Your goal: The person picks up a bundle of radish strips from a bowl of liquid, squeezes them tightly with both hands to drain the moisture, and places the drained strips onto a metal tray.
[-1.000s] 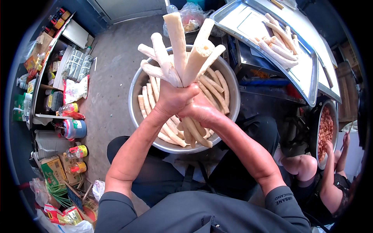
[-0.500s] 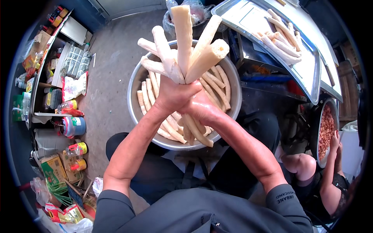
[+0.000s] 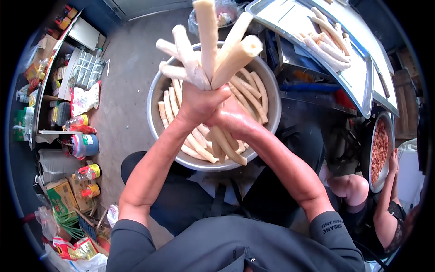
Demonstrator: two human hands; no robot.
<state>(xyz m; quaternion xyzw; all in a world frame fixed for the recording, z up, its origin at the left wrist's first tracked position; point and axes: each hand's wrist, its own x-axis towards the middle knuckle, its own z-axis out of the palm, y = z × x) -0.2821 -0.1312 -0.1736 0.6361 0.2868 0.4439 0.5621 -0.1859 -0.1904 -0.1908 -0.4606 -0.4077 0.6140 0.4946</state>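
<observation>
Long, pale cream sticks of an uncertain kind are bunched together in my hands, their upper ends fanning out like a bouquet. The thickest pale stick (image 3: 239,61) shows a rough end face. My left hand (image 3: 199,105) is wrapped round the bundle's middle. Just below and to its right, my right hand (image 3: 232,119) grips too, pressed against the left. The bundle's lower ends (image 3: 229,149) hang out beneath my hands. Under them stands a wide metal basin (image 3: 156,124) holding several more pale sticks (image 3: 261,97).
At the upper right, a metal tray (image 3: 364,86) bears more pale sticks (image 3: 331,43). A pan of reddish-brown chopped pieces (image 3: 379,149) stands at the right, beside another person's hand (image 3: 393,163). Bottles (image 3: 88,172), bags and boxes crowd the shelf (image 3: 47,84) and floor at the left.
The bundle and both my hands have shifted slightly up and to the left, with the grip kept. The other person's hands have moved slightly down beside the pan.
</observation>
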